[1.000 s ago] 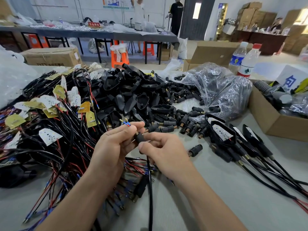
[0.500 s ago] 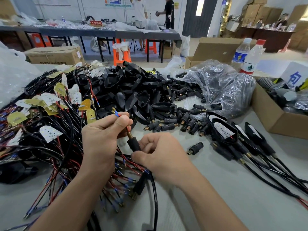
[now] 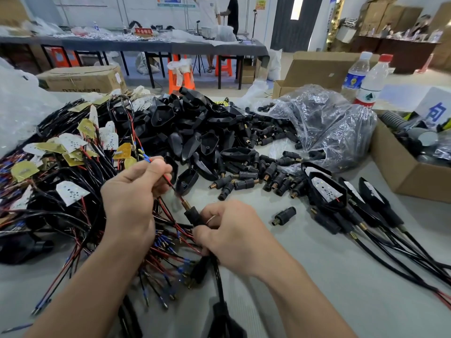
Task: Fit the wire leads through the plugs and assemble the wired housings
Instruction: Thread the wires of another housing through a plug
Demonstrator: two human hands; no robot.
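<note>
At the bottom centre of the frame a black cable [image 3: 218, 279] runs up into our right hand [image 3: 234, 234]. Its fingers curl round a black plug [image 3: 192, 216] whose brass tip points to the upper left. Just left of it, our left hand [image 3: 131, 198] pinches the red and black wire leads [image 3: 168, 181] between thumb and forefinger, and their blue-sleeved ends stick out above the thumb. We judge the leads are already through the plug, though our fingers hide where they enter its back.

To do this step well, we should draw the leads straight along the plug's axis. We should also hold the plug so it cannot twist, and slide it down toward the cable without kinking the thin wires.

Right of centre one loose plug [image 3: 284, 215] lies on the desk [image 3: 317, 289]. Beyond it sits a heap of plugs [image 3: 246, 182], and farther up the middle a pile of empty housings [image 3: 195, 123] waits for fitting.
</note>
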